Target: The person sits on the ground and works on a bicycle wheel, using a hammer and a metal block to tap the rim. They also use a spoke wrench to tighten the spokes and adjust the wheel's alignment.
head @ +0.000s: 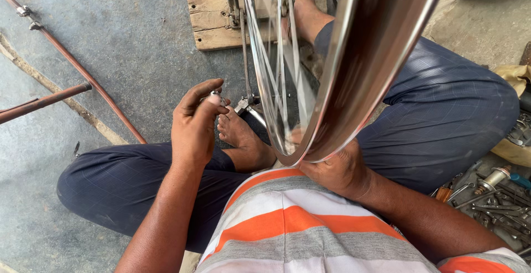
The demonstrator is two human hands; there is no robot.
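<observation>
A shiny metal bicycle wheel rim with thin spokes stands upright in front of me, between my knees. My right hand grips the rim's near lower edge from below. My left hand is raised to the left of the wheel, its fingertips pinched on a small metal tool. Below it lies my bare foot, with small metal parts on the floor beside the toes.
A wooden block lies on the concrete floor behind the wheel, with my other foot on it. Rusty metal rods cross the floor at left. A heap of wrenches and tools sits at right.
</observation>
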